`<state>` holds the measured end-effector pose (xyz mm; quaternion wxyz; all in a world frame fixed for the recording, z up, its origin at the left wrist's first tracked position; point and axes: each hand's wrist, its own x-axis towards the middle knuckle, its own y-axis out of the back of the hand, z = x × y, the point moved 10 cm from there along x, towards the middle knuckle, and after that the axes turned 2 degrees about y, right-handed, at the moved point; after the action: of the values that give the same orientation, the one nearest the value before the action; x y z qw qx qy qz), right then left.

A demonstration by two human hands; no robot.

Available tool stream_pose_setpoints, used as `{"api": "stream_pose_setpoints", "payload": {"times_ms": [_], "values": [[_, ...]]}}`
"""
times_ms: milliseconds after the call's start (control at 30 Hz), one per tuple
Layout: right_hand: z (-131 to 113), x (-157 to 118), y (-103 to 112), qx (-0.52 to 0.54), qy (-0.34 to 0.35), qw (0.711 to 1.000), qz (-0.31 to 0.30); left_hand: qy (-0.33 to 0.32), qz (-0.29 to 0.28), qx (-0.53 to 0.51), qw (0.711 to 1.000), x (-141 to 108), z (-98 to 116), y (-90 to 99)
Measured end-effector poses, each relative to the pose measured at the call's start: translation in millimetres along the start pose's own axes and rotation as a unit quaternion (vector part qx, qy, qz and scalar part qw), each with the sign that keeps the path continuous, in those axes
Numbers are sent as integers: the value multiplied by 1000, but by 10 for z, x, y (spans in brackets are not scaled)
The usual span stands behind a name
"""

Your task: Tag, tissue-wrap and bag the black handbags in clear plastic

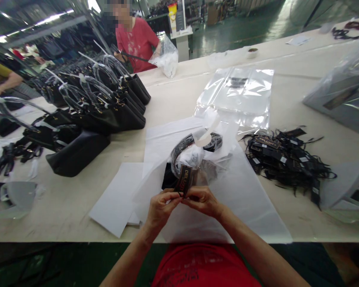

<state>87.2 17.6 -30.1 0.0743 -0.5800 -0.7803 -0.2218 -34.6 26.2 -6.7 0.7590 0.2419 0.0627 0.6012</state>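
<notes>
Close together in front of me, both hands pinch at the bottom end of a black hang tag with gold lettering. My left hand has its thumb and forefinger closed there, and my right hand pinches from the other side. Whether they grip the card itself or its thin cord is too small to tell. Just beyond lies a black handbag, partly hidden, with its plastic-wrapped handle arching up. White tissue paper is spread beneath it.
Several black handbags stand at the left. Black hang tags are heaped at the right. Clear plastic bags lie farther back; white card sheets are near my left arm. A person in red stands across the table.
</notes>
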Motion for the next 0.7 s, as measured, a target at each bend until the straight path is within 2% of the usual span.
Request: {"api": "stream_pose_setpoints", "payload": {"times_ms": [133, 267, 400, 500, 567, 600, 700], "values": [[-13, -21, -6, -7, -9, 1000, -27, 4, 11, 6, 1000, 52, 5, 11], [88, -44, 168, 79, -87, 992, 41, 9, 10, 32, 999, 0, 41, 75], [249, -56, 197, 230, -160, 954, 104, 58, -1, 55, 997, -389, 4, 230], [311, 3, 154, 282, -163, 938, 115, 157, 11, 39, 987, -887, -149, 352], [351, 57, 123, 297, -168, 933, 112, 248, -5, -13, 969, -1224, -310, 272], [366, 84, 110, 301, -171, 932, 108, 289, -17, -47, 956, -1360, -387, 168], [367, 145, 85, 307, -178, 931, 86, 361, -82, -128, 920, -1509, -514, -352]]}}
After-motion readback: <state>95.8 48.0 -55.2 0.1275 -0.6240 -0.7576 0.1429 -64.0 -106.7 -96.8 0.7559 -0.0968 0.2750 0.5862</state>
